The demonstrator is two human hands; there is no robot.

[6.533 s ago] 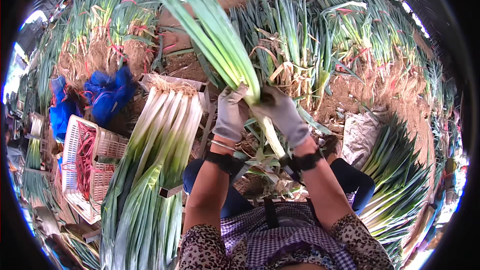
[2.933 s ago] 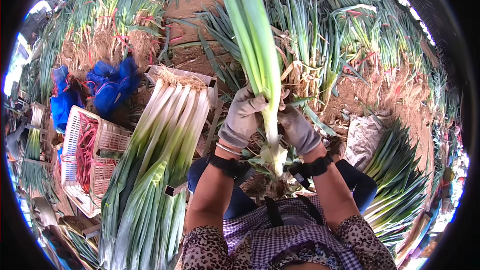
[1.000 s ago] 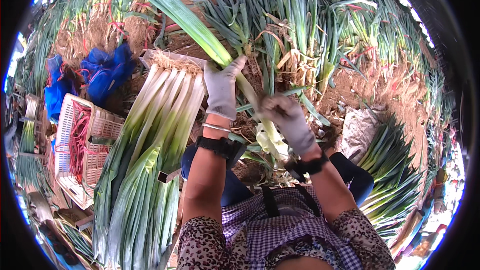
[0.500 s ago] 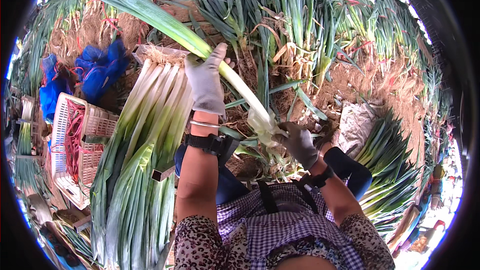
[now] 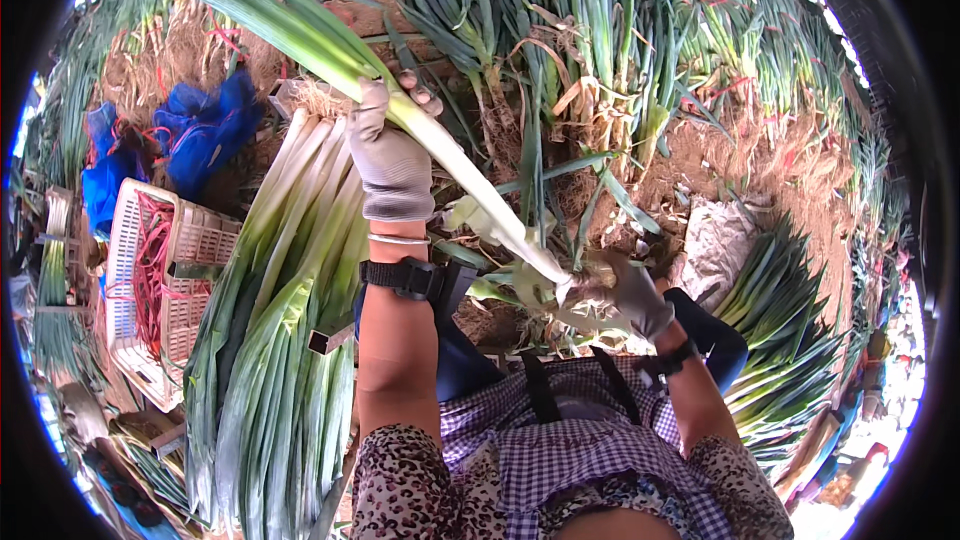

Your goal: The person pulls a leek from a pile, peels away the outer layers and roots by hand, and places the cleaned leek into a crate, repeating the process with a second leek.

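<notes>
Centrally, a grey-gloved left hand (image 5: pixel 388 148) is clamping fingers on a green-white leek (image 5: pixel 468 176).
Centre-right, a grey-gloved right hand (image 5: pixel 632 296) is touching its base, finger closure unclear.

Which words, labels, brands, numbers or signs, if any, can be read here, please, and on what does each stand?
None: no lettering can be made out on the held leek, the white basket, the blue bundle or the pale sack.
The coloured items at the right rim are too small and blurred to tell.
</notes>
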